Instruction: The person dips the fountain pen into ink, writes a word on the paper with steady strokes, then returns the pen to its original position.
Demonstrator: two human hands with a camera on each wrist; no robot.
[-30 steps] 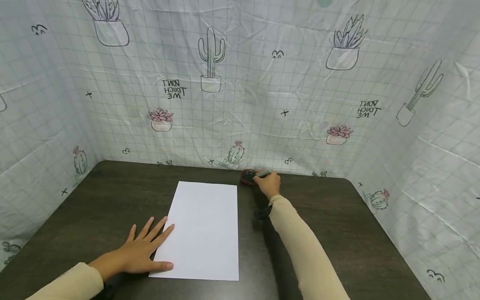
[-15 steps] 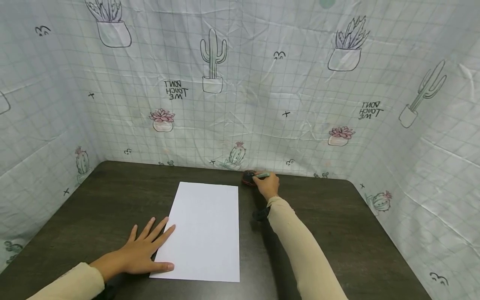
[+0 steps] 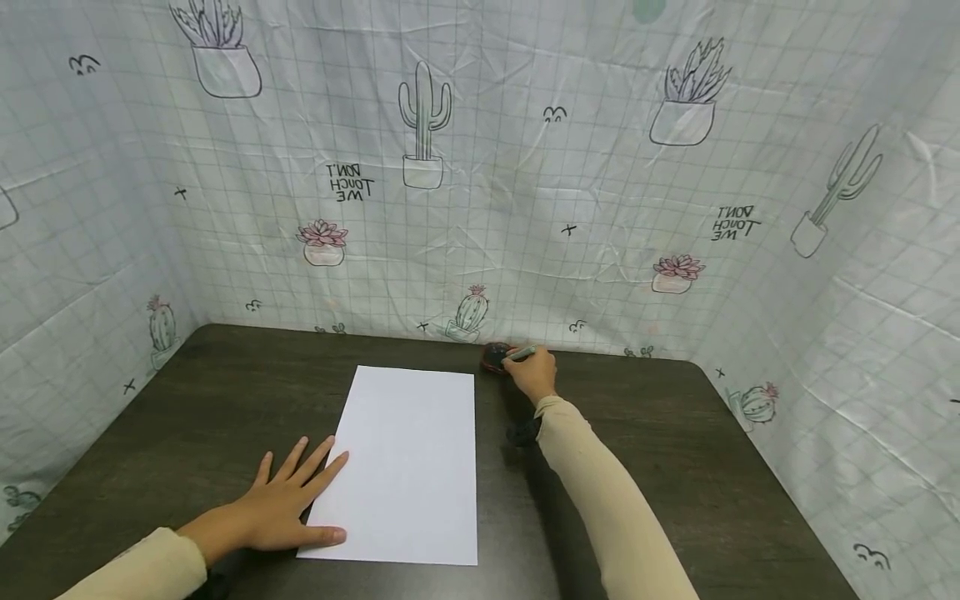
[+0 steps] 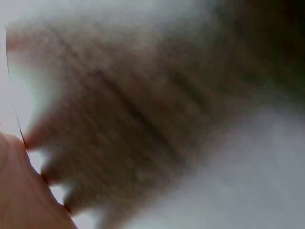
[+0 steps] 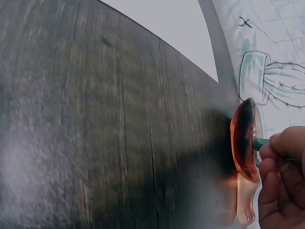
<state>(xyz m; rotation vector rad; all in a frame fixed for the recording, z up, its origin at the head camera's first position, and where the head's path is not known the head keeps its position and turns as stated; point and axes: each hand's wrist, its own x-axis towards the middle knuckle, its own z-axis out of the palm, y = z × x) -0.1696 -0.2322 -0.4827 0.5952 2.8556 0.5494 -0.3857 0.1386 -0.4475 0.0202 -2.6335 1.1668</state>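
Mirrored lettering (image 3: pixel 349 182) — "DON'T TOUCH…", twice — x marks (image 3: pixel 569 229), on patterned fabric (image 3: pixel 510 204)

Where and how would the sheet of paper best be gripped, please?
Probably best to pinch the paper by its near right corner, coming from the right: it lies flat on the table, that corner is untouched, and the left hand lies across the left edge.

Head view forward and down across table (image 3: pixel 675 442), wrist views close, head and right wrist sharing paper (image 3: pixel 412 467)

flat white paper (image 3: pixel 405 467), dark orange-edged object (image 3: pixel 492 357) near its far right corner, slanted green pen (image 3: pixel 522 353)
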